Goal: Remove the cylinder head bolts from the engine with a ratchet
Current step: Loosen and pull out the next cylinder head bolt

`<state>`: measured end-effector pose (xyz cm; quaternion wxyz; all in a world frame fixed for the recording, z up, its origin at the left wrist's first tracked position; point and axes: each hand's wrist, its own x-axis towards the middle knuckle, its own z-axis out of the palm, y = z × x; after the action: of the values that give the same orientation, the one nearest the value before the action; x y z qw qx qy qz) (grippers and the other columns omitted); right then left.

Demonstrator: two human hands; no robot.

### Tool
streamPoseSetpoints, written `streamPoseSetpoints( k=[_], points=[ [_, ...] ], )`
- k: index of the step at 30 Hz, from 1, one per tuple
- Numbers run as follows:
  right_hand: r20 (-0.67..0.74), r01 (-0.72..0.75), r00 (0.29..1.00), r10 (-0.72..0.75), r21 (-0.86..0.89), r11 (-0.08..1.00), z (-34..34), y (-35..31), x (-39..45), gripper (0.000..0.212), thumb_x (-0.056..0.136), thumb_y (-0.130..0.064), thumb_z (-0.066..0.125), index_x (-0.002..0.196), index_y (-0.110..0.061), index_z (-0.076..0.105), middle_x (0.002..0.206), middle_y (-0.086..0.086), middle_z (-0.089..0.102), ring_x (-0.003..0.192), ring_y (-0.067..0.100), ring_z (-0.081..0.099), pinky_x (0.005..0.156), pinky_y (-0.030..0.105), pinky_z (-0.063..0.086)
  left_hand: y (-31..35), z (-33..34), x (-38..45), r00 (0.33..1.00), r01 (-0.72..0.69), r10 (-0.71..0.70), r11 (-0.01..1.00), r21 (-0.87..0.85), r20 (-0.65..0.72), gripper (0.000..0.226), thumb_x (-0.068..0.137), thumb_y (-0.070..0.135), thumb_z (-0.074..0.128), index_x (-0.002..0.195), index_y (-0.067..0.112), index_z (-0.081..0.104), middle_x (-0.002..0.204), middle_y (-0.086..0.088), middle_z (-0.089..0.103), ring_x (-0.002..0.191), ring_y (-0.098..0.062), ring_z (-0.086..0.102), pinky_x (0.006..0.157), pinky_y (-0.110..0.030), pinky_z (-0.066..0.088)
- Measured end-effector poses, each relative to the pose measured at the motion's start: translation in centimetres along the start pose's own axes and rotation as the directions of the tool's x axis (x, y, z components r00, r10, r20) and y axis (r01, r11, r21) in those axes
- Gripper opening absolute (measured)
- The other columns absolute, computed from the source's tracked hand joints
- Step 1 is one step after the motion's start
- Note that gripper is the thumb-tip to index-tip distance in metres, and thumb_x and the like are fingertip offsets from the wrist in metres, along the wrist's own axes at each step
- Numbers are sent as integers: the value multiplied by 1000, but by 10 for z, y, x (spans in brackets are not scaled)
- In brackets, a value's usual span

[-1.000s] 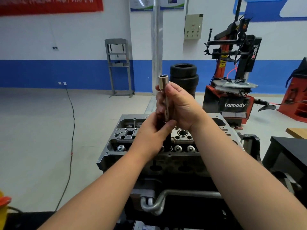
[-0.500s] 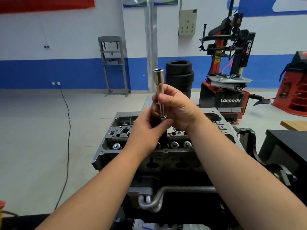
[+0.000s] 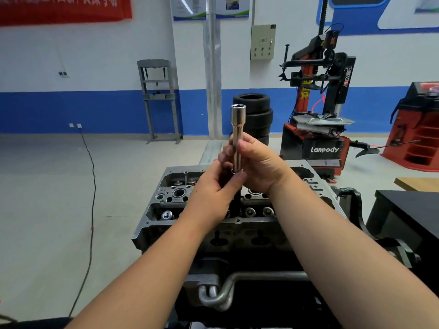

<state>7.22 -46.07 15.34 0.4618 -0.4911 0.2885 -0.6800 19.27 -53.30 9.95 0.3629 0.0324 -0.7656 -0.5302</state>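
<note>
Above head: both bare forearms cross the grey metal cylinder head (image 3: 166, 210), covering its middle.
Left end: valve pockets lie uncovered.
Right side: black table (image 3: 408, 210) stands near.
Behind: stacked black tyres (image 3: 255, 115), well apart.

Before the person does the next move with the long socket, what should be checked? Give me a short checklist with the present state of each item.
1. Long shiny chrome deep socket held firmly: ok, right hand is curled round it.
2. Dark tool part below the socket supported: ok, left hand grips it.
3. Socket fully seated on that dark part: cannot tell, fingers hide the joint.
4. Socket upright, open end up: ok.
5. Grey metal cylinder head directly below the hands: ok.
6. Which head bolts remain: cannot tell, hands cover the middle.
</note>
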Motion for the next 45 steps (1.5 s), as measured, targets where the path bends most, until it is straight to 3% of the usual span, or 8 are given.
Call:
streamPoseSetpoints(
  k=[14, 19, 26, 32, 36, 38, 41, 45],
  points=[
    [39, -10, 999, 11, -18, 1000, 3, 0, 0, 34, 69, -30, 90, 89, -13, 68, 79, 2, 64, 87, 24, 50, 77, 30, 52, 0, 3, -1, 995, 27, -33, 998, -59, -93, 28, 74, 58, 73, 87, 35, 63, 91, -10, 70, 92, -38, 68, 93, -60, 55],
    [-20, -51, 999, 50, -75, 996, -2, 1, -1, 31, 71, -38, 87, 88, -16, 73, 79, 1, 68, 87, 21, 54, 85, 32, 46, 0, 1, -1, 998, 54, -55, 995, -78, -16, 23, 86, 55, 63, 107, 48, 71, 109, 13, 76, 106, -11, 71, 103, -45, 54],
    [-25, -116, 993, 117, 51, 992, 8, 0, -6, 43, 71, -44, 85, 98, -12, 74, 86, 1, 66, 89, 15, 59, 83, 26, 53, 0, 1, -1, 998, 25, -27, 999, -40, -57, 19, 79, 61, 63, 92, 48, 67, 90, 7, 75, 88, -16, 74, 93, -51, 58],
    [-346, -42, 929, -135, -458, 888, 54, -44, 9, 49, 88, -63, 54, 96, -16, 67, 74, 0, 64, 64, 16, 58, 67, 34, 50, 4, 3, 1, 994, 101, -98, 993, 55, -56, 15, 81, 62, 69, 88, 54, 58, 90, 7, 71, 77, -9, 69, 60, -19, 55],
    [-460, 9, 849, -259, -477, 879, 76, -38, 15, 38, 101, -33, 47, 66, -19, 50, 50, -4, 41, 41, 12, 30, 44, 24, 27, 10, 3, -4, 993, 109, -110, 994, 27, 37, 5, 100, 47, 60, 102, 50, 63, 100, 8, 73, 86, -9, 71, 77, -32, 53],
    [-411, -14, 900, -147, -363, 932, 73, -42, 13, 39, 100, -28, 46, 61, -21, 47, 48, -5, 35, 41, 12, 24, 43, 23, 22, 13, 3, -8, 992, 105, -105, 994, 10, 69, 19, 99, 47, 51, 110, 41, 64, 107, 15, 74, 93, -10, 72, 87, -38, 52],
    [-316, -74, 949, -25, -298, 952, 68, -51, 8, 36, 96, -27, 47, 61, -20, 45, 48, -6, 31, 41, 12, 22, 46, 25, 20, 15, 2, -11, 994, 94, -93, 996, -5, 55, 17, 100, 39, 51, 106, 34, 67, 101, 6, 75, 92, -15, 73, 87, -42, 54],
    [-504, -96, 845, -177, -469, 878, 78, -32, 10, 27, 92, -33, 58, 71, -17, 55, 54, -2, 46, 47, 14, 37, 54, 30, 35, 15, 0, -6, 993, 117, -118, 993, -19, -30, 15, 95, 41, 71, 99, 28, 65, 91, 6, 76, 84, -13, 75, 86, -48, 59]
  ],
)
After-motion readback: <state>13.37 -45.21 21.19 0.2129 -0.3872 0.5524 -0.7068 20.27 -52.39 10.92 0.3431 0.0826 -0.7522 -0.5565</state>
